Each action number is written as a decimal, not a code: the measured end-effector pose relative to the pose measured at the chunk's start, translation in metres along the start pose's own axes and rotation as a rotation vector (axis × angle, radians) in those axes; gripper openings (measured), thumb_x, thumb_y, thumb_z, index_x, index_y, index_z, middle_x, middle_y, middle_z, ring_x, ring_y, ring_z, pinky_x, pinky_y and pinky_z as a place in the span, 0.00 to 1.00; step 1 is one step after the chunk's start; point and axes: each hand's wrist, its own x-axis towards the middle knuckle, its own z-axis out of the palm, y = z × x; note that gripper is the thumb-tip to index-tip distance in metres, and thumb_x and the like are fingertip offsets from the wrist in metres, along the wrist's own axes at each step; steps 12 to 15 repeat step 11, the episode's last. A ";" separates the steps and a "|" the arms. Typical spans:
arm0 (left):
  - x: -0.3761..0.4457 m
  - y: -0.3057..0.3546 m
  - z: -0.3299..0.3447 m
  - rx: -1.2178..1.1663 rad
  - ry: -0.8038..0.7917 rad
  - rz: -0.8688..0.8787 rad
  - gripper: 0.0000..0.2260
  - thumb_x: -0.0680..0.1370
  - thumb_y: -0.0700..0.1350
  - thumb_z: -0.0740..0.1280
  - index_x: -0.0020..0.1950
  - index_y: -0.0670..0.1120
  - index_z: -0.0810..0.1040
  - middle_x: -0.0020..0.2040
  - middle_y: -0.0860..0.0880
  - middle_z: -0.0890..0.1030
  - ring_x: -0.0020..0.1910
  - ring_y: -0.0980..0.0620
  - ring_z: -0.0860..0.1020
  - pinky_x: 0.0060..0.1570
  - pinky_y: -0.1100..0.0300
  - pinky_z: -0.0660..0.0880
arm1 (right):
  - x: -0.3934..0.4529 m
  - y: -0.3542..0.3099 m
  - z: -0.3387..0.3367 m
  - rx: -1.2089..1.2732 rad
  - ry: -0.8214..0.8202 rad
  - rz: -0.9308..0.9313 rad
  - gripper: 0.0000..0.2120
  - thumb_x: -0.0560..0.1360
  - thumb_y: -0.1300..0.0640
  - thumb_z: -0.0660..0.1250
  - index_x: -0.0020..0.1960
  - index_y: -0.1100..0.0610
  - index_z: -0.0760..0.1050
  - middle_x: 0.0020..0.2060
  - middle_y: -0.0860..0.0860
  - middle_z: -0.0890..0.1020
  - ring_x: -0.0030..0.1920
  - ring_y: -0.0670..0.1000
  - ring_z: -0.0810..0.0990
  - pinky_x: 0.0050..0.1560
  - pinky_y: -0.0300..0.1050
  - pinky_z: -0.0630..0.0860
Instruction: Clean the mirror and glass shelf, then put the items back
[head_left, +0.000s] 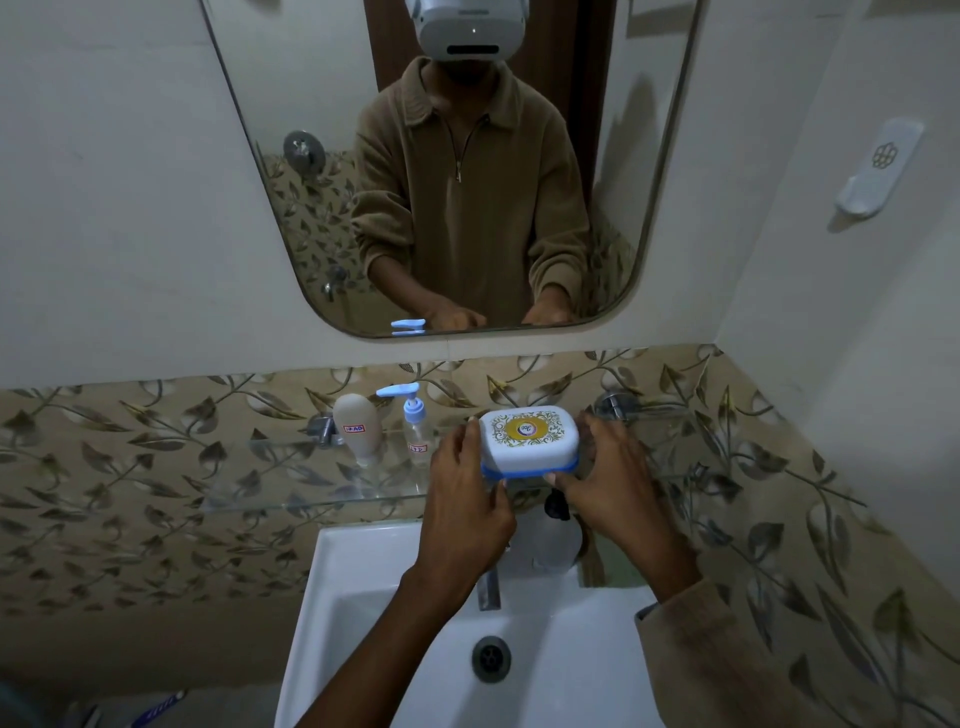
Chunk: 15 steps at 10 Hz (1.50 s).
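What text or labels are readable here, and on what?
Cream bottle on the glass shelf: small white sticker with red print, too blurred to read.
Pump bottle: similar sticker low on the bottle, also unreadable.
Soap box, held by left hand and right hand: round gold emblem with a small mark, not legible.
Wall holder: pattern only, no text.

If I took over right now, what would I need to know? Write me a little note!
Left hand and right hand: both grip the soap box, one on each side, over the glass shelf.
On the shelf already: the cream tube standing on its cap and the pump bottle, side by side at the back.
The mirror shows no obvious smears.
Left: set the soap box down on the shelf, to the right of the bottle, and let go. I cannot tell whether it is touching the glass yet.
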 end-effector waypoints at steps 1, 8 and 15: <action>-0.002 0.000 0.001 0.028 0.006 0.028 0.34 0.70 0.35 0.68 0.76 0.43 0.63 0.70 0.46 0.67 0.71 0.47 0.66 0.70 0.57 0.69 | -0.005 -0.003 0.001 -0.005 0.117 -0.077 0.35 0.68 0.60 0.80 0.72 0.57 0.71 0.66 0.55 0.72 0.69 0.55 0.69 0.62 0.42 0.71; -0.003 0.016 -0.008 0.196 -0.004 0.117 0.30 0.74 0.41 0.66 0.75 0.42 0.64 0.73 0.42 0.68 0.70 0.44 0.68 0.69 0.51 0.68 | -0.016 -0.019 -0.005 -0.225 0.066 -0.260 0.31 0.77 0.47 0.68 0.77 0.52 0.65 0.79 0.53 0.64 0.77 0.56 0.63 0.76 0.59 0.62; 0.002 0.034 -0.074 0.264 0.119 0.408 0.27 0.84 0.49 0.51 0.81 0.44 0.47 0.82 0.47 0.43 0.80 0.52 0.42 0.78 0.46 0.49 | -0.032 -0.078 -0.038 -0.352 0.122 -0.382 0.38 0.82 0.37 0.54 0.83 0.53 0.43 0.83 0.49 0.42 0.82 0.48 0.42 0.80 0.51 0.44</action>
